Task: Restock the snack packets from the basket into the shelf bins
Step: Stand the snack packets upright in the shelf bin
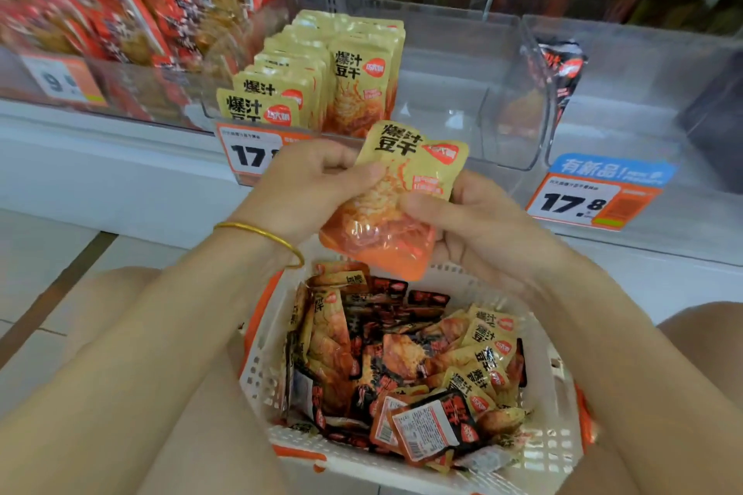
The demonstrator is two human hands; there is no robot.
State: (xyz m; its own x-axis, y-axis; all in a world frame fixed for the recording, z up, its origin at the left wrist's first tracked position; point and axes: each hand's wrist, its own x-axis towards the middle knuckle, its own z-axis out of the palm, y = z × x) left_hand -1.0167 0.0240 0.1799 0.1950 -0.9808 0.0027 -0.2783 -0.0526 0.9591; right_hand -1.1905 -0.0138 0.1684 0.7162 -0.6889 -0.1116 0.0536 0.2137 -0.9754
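Observation:
A yellow-and-orange snack packet (396, 193) is held upright above the basket, in front of the shelf. My left hand (309, 189) grips its left edge and my right hand (470, 221) grips its right side with the thumb across the front. Below lies a white basket (263, 366) with orange trim, filled with several yellow and black snack packets (406, 366). On the shelf a clear bin (454, 92) holds rows of matching yellow packets (317, 80) on its left side. A second clear bin (643, 92) to the right holds one black packet (563, 72).
A bin of red packets (132, 12) sits at the left of the shelf. Orange price tags (253, 153) (591, 201) hang on the white shelf front (120, 173). My knees (120, 293) flank the basket on the tiled floor (36, 253).

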